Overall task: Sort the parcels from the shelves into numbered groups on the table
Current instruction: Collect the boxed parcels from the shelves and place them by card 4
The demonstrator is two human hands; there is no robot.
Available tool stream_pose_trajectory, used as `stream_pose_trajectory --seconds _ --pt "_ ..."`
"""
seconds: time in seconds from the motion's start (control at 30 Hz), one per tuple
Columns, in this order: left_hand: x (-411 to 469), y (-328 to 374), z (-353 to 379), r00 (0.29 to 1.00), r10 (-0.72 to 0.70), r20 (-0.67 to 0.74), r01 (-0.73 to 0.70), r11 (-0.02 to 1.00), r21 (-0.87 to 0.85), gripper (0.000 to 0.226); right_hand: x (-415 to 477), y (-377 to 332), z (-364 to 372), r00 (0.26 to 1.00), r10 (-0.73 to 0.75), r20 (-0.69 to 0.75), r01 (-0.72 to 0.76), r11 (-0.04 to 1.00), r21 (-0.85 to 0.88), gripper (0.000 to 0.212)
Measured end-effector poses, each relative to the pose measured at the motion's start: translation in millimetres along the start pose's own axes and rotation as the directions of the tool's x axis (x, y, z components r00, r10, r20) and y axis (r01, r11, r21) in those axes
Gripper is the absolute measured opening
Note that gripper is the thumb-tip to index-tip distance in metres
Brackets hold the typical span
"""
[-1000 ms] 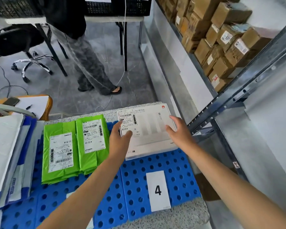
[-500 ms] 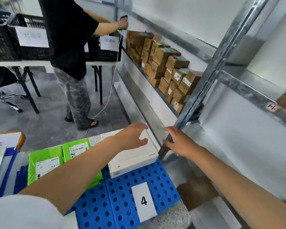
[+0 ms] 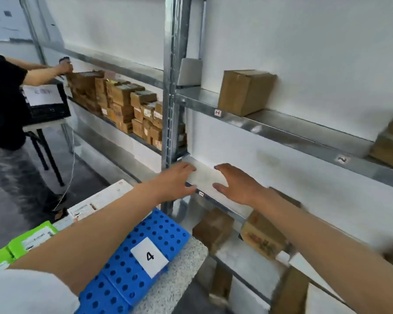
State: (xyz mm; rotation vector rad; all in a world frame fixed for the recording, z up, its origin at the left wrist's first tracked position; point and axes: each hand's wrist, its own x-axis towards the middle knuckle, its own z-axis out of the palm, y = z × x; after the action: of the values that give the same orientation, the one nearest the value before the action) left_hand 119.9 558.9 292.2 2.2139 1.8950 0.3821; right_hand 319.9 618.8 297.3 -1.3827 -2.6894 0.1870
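While the left hand (image 3: 177, 180) and right hand (image 3: 234, 184) are hovering straight-fingered, holding nothing, what looks like a flat white parcel (image 3: 204, 177) is lying between them on the middle shelf (image 3: 222, 206), probably light, stiff and smooth, best clasped by opposite edges.

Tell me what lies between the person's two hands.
In the head view, only a pale flat shelf surface shows between the left hand and the right hand; bare board or flat white parcel, I cannot tell.
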Motion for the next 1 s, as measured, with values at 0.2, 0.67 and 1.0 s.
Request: stream_pose_trajectory --seconds 0.2,0.67,1.0 --pt "-21 113 20 0.981 0.180 0.066 -0.179 0.984 -0.024 0.060 -139 47 -34 0.966 0.250 -0.065 -0.245 0.966 0.076 0.064" --pt "-70 281 68 0.895 0.420 0.150 -0.425 0.905 0.003 0.040 -349 116 -31 0.785 0.610 -0.108 -0.593 0.791 0.152 0.063" --pt "23 320 145 0.879 0.401 0.260 -0.396 0.915 -0.071 0.051 -357 182 5 0.664 0.742 0.097 -0.742 0.636 0.213 0.064"
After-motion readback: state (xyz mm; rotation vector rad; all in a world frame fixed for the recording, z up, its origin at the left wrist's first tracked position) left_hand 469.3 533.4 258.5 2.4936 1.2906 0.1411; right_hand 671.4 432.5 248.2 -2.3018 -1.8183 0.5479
